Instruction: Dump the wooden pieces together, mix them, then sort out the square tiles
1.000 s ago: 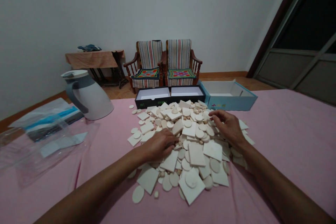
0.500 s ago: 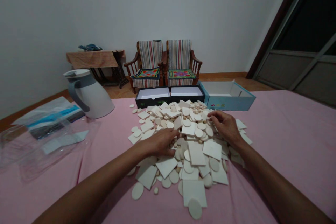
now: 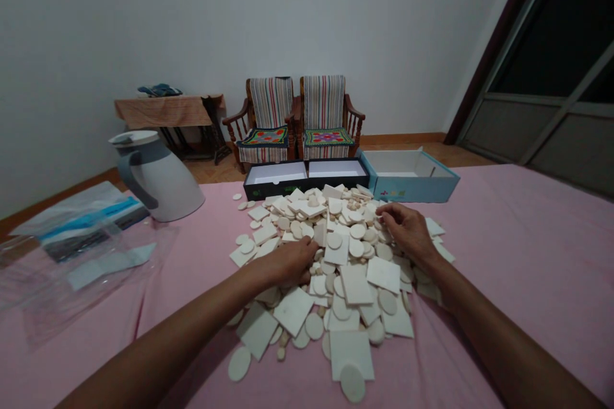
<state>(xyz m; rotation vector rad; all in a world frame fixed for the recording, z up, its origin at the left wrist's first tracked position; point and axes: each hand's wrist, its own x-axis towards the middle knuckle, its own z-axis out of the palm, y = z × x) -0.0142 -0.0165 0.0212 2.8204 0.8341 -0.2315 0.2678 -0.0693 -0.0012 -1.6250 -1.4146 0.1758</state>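
Note:
A big heap of off-white pieces point(image 3: 355, 284), flat squares, rounds and small beads, is spread over the pink cloth. My left hand point(image 3: 293, 262) reaches into the heap's left side, its fingers curled down among the pieces beside a tilted square tile point(image 3: 320, 234). What those fingers grip, if anything, is hidden. On the heap's far right side, my right hand point(image 3: 409, 230) has thumb and fingertips drawn together at some pale pieces. Whatever lies in that pinch is too small to name.
Beyond the heap stand a black two-part box point(image 3: 275, 188) and a light blue box point(image 3: 417, 188). At the left are a white jug point(image 3: 167, 185), clear plastic packaging point(image 3: 96, 275) and a blue-and-white packet point(image 3: 91, 223). Two chairs point(image 3: 271, 105) stand behind the pink-covered table point(image 3: 527, 249).
My left hand has shifted a little to the left within the heap, and pieces around it have slid. My right hand stays at nearly the same spot. The whole view has shifted slightly.

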